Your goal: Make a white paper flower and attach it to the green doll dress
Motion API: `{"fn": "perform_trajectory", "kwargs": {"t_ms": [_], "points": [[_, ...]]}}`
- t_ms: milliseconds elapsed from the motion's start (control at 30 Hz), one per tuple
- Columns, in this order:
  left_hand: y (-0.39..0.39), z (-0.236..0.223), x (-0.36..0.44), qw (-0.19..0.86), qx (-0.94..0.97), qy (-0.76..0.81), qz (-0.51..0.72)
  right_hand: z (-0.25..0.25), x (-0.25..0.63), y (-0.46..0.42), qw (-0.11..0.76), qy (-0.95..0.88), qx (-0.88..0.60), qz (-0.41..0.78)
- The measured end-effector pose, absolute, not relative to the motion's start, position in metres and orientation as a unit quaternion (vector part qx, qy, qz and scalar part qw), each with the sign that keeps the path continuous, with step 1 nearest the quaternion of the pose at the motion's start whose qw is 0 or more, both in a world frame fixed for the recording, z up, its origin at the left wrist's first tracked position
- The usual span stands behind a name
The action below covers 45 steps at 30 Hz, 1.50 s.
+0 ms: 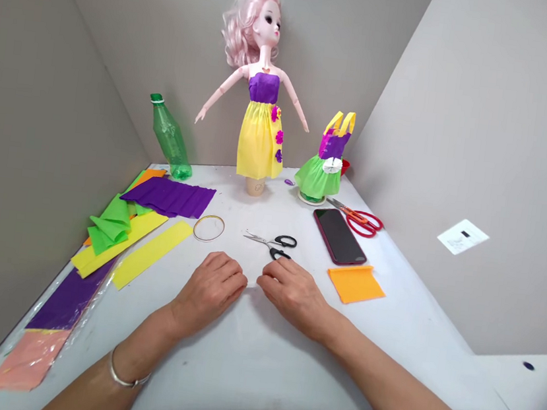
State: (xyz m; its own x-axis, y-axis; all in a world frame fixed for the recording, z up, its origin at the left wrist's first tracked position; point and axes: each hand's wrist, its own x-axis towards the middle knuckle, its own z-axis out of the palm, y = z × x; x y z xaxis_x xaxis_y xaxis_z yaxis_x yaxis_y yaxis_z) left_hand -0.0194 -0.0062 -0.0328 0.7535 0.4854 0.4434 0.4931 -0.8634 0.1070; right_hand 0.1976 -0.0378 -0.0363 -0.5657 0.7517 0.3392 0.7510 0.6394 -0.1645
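A green bottle (169, 137) is left of the doll (263, 91); a small dress (323, 164), a phone (339, 237) and red scissors (364, 221) sit right of it.

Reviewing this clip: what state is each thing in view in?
Left hand: open, resting on the table, empty.
Right hand: open, resting on the table, empty.
Black-handled scissors: closed, lying flat.
Red-handled scissors: closed, lying flat.
Phone: lying flat, screen dark.
Doll: upright, dressed.
Green bottle: tilted.
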Motion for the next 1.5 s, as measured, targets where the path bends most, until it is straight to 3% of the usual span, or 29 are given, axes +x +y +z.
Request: {"fn": "perform_trajectory", "kwargs": {"t_ms": [200, 500, 733, 833, 1067, 1233, 1367, 1500], "points": [[-0.008, -0.038, -0.015, -0.026, -0.957, -0.244, -0.157, -0.042, 0.199, -0.037, 0.163, -0.910, -0.382, -0.005], [-0.010, -0.028, -0.019, 0.014, -0.926, -0.270, -0.264, -0.027, 0.201, -0.043, 0.218, -0.897, -0.378, -0.067], [-0.004, -0.035, -0.018, -0.165, -0.890, -0.323, -0.277, -0.036, 0.200, -0.037, 0.276, -0.844, -0.441, 0.129], [-0.003, -0.036, -0.019, -0.197, -0.885, -0.317, -0.278, -0.040, 0.201, -0.035, 0.265, -0.841, -0.446, 0.155], [-0.007, -0.034, -0.019, -0.014, -0.931, -0.257, -0.258, -0.043, 0.204, -0.030, 0.271, -0.818, -0.493, 0.121], [-0.011, -0.040, -0.014, -0.009, -0.958, -0.226, -0.174, -0.034, 0.211, -0.030, 0.277, -0.807, -0.502, 0.141], [-0.011, -0.042, -0.014, -0.066, -0.950, -0.242, -0.188, -0.026, 0.208, -0.037, 0.256, -0.837, -0.449, 0.180], [-0.009, -0.042, -0.016, -0.142, -0.934, -0.267, -0.189, -0.025, 0.198, -0.042, 0.166, -0.868, -0.421, 0.204]]}}
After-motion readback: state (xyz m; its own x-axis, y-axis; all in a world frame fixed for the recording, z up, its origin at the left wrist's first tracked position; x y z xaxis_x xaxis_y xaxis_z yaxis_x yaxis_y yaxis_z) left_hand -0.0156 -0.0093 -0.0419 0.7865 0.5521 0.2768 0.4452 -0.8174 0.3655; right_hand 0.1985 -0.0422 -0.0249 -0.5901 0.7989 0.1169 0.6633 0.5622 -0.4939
